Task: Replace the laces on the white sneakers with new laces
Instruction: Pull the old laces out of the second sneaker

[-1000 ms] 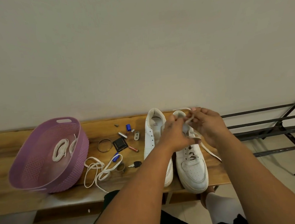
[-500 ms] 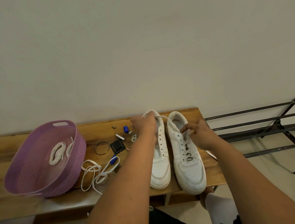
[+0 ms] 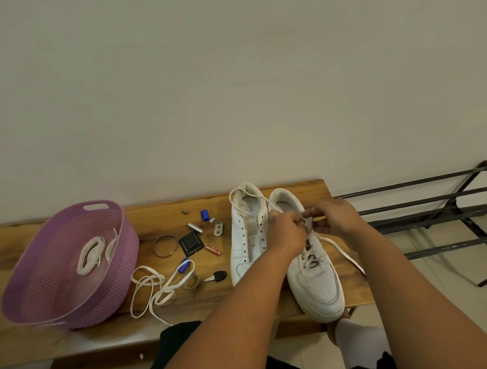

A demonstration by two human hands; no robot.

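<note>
My left hand point(image 3: 287, 234): fingers pinch the lace point(image 3: 342, 250) over the right shoe point(image 3: 317, 283).
My right hand point(image 3: 336, 217): fingers pinch the same lace.
Shoes: side by side on the counter point(image 3: 266, 194); left shoe point(image 3: 245, 242) unlaced.
Loose lace point(image 3: 154, 290): beside the basket point(image 3: 72, 314).

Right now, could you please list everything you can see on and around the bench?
Bench: one, brown wood, against the wall.
Basket: one, purple, left end of the bench.
Coiled laces: two, white, inside the basket.
Loose lace: one, white, beside the basket.
Sneakers: two, white; unlaced one left of the half-laced one.
Lace being threaded: one, white, trailing right of the half-laced sneaker.
Ring: one, metal, mid-bench.
Key: one, black-headed, near the unlaced sneaker.
Small odds and ends: several, blue, silver, black, red, mid-bench.
Rack: one, black metal, right of the bench.
Left hand, right hand: both pinch the lace over the half-laced sneaker.
</note>
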